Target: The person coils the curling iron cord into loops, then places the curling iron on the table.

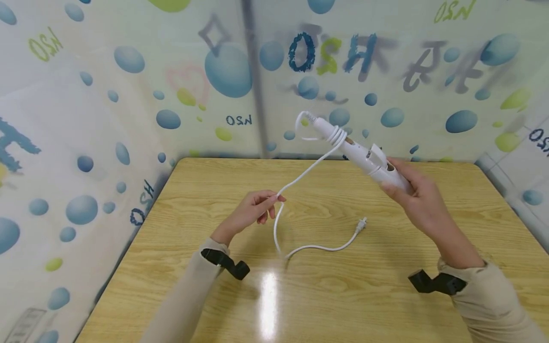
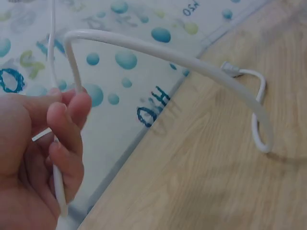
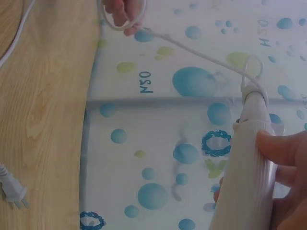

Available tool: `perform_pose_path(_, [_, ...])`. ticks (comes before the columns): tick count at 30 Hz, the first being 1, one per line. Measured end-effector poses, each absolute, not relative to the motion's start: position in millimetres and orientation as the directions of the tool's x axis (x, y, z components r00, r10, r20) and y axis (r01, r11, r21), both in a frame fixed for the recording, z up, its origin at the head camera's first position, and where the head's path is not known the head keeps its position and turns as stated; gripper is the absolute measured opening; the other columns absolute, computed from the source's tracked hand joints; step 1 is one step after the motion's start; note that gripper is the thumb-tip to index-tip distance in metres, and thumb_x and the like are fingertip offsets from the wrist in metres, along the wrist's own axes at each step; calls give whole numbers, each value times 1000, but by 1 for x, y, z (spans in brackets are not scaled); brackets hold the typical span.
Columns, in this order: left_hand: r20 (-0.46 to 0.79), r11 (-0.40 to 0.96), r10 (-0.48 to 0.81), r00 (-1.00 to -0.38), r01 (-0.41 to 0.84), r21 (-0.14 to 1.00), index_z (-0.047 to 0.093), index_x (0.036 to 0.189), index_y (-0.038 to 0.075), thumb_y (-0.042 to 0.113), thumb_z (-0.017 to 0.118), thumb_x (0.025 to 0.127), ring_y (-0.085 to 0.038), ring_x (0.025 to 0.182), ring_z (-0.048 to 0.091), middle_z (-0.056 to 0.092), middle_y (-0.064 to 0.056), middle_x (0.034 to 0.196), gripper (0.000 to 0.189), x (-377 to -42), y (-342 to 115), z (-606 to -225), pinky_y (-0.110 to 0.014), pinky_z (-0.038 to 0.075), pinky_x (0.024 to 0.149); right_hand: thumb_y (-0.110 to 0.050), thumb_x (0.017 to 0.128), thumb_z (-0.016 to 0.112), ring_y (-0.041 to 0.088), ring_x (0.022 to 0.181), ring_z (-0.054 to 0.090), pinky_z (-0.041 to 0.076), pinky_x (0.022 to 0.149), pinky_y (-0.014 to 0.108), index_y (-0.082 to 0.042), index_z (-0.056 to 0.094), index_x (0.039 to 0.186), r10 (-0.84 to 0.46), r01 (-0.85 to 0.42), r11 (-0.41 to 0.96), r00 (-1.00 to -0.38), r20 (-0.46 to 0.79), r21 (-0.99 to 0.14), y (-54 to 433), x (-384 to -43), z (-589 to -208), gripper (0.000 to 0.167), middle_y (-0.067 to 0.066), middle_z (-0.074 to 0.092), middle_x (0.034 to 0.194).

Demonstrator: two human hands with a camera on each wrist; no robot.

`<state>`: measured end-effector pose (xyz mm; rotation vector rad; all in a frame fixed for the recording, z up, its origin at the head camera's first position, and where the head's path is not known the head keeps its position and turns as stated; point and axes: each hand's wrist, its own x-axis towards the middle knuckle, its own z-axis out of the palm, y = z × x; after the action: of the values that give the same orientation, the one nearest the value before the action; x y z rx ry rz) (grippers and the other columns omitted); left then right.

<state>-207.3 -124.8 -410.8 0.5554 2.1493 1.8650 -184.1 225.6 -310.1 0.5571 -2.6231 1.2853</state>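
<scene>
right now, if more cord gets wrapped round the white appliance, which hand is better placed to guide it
Probably the left hand: it pinches the cord leading to the coils on the appliance. The right hand is occupied, gripping the appliance's end away from them.

The appliance [image 1: 362, 158] and its cord [image 2: 144, 46] are white, the sleeves [image 1: 184, 297] beige. Blue and green spots [image 1: 229, 74] pattern the pale wall [image 1: 287, 21]; the tabletop [image 1: 206, 176] has yellowish-brown wood grain.

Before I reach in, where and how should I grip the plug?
I'd pinch the plug by its thick body, coming from above and the near side, where the white cord joins. Its prongs point the opposite way, so that approach should avoid them.
</scene>
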Motion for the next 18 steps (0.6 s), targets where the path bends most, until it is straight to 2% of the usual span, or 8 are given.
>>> perform_pose_path(5, [7,160,407,-913,79,984,58,116,-6,17,47,97,-10,39,39,55,-24,72,31,-224,-130,-412,-26,30,39,-10,93,55,32,92,46,42,61,22,-8,38,140,-329,-436,525,-896,298,-731,219,-179,-312,51,25,47,124])
perform_pose_path(9, [-4,149,341,-940,50,988,58,118,-1,12,53,94,-10,40,42,62,-12,74,27,-235,-131,-411,-22,32,39,-9,92,56,26,89,47,44,60,24,-8,39,140,-374,-455,497,-881,290,-739,214,-175,-314,51,23,48,124])
perform_pose_path(11, [-8,130,302,-953,33,991,57,113,-1,10,54,93,-10,40,42,62,-6,74,23,-238,-131,-411,-21,33,40,-9,92,57,24,86,48,44,59,25,-8,40,139,-391,-459,491,-876,284,-740,213,-174,-315,50,23,48,123])
perform_pose_path(14, [-15,114,264,-964,15,993,55,104,-3,8,54,93,-9,40,38,61,-3,71,16,-242,-131,-411,-20,30,40,-10,92,56,24,84,48,44,58,27,-9,41,139,-418,-460,475,-868,268,-750,212,-173,-317,49,22,49,123])
perform_pose_path(18, [-22,134,270,-962,15,991,53,104,-8,6,53,93,-9,40,35,58,-1,67,17,-246,-131,-409,-22,27,40,-8,92,56,26,87,48,46,62,28,-7,41,138,-475,-465,443,-847,240,-766,210,-173,-321,48,21,48,124])
